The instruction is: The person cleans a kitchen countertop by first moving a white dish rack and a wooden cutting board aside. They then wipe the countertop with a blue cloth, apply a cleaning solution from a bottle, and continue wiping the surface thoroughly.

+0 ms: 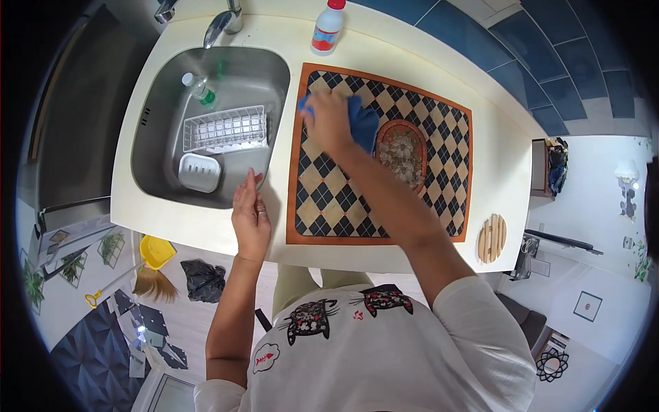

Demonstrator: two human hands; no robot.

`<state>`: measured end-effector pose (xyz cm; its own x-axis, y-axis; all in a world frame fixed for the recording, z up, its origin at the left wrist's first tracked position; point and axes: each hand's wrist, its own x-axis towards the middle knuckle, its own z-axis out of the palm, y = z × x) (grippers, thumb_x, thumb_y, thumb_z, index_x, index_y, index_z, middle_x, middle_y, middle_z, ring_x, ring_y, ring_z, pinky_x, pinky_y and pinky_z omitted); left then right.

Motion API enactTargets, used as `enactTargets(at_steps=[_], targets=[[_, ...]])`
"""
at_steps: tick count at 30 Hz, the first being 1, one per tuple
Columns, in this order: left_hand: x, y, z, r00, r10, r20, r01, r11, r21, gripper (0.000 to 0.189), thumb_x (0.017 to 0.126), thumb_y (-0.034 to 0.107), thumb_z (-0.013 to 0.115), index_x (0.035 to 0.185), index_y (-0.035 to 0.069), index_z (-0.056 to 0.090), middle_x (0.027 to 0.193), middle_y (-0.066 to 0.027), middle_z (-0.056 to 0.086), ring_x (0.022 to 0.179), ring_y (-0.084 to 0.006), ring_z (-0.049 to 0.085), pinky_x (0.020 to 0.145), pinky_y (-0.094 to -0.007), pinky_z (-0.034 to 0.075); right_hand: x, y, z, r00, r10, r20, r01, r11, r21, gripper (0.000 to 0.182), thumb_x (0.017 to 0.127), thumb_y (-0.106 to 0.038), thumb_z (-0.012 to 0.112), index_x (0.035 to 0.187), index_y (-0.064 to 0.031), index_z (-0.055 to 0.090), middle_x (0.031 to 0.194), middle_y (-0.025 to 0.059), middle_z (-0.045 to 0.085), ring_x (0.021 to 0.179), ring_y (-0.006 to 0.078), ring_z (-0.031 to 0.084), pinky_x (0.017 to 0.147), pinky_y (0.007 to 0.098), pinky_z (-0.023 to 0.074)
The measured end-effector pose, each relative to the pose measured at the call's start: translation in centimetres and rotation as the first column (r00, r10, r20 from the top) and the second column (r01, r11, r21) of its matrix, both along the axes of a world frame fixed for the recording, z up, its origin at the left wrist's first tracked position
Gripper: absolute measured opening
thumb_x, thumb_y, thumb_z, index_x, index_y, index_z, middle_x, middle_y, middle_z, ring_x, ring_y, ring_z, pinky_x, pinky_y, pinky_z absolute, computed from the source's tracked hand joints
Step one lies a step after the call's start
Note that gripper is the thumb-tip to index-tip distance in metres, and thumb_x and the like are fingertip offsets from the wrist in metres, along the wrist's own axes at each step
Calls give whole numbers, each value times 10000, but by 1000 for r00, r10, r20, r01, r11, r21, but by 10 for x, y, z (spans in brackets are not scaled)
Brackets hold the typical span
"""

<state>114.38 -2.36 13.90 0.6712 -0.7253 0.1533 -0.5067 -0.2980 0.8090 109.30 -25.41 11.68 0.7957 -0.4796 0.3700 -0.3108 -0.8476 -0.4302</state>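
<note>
My right hand [328, 119] presses a blue cloth [363, 122] onto the upper left part of a mat [322, 193] with a diamond pattern and an orange-brown border. Parts of the cloth stick out on both sides of my fingers. An oval picture of pale flowers [401, 157] lies in the mat's middle, partly covered by my forearm. My left hand [251, 221] hovers at the front right rim of the steel sink [165, 180], its fingers extended and nothing visible in them.
In the sink are a bottle with green liquid [200, 90], a white wire basket [225, 129] and a white soap dish [200, 172]. A faucet [224, 23] rises behind. A white bottle with a red cap [327, 28] and a slatted wooden trivet [492, 239] stand on the counter [499, 170].
</note>
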Motion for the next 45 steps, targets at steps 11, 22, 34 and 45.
enactTargets(at_steps=[11,22,34,45], targets=[[7,-15,10,994,-78,72,81,996,-35,624,799,-109,424,1398,61,386,1153,-154,609,985,-341,566,937,-374,417,-37,55,12,988,142,-54,-137,987,87,128,732,-114,622,843,-76,570,916,122,520,930,319,484,803,449,368],[-7,-5,-1,977,-109,181,116,993,-28,596,840,-122,397,1401,79,383,1189,-173,595,960,-295,587,838,-275,458,-91,132,14,945,269,-186,-247,960,133,166,731,-115,590,881,-43,587,956,106,549,966,286,505,833,434,368],[5,-10,2,681,-704,204,513,657,552,989,737,479,688,1441,-20,204,1512,-171,207,1415,-373,98,1114,-574,67,-171,133,-13,975,-215,64,216,976,-19,201,665,-61,589,860,-85,632,902,96,585,917,298,550,798,419,411],[27,-17,-25,368,-848,381,532,528,662,1231,603,724,629,1416,-91,194,1514,-202,152,1422,-321,107,1123,-553,48,-76,203,-15,798,-591,122,596,803,-7,163,693,-55,570,841,-43,637,872,127,606,858,303,572,750,405,445]])
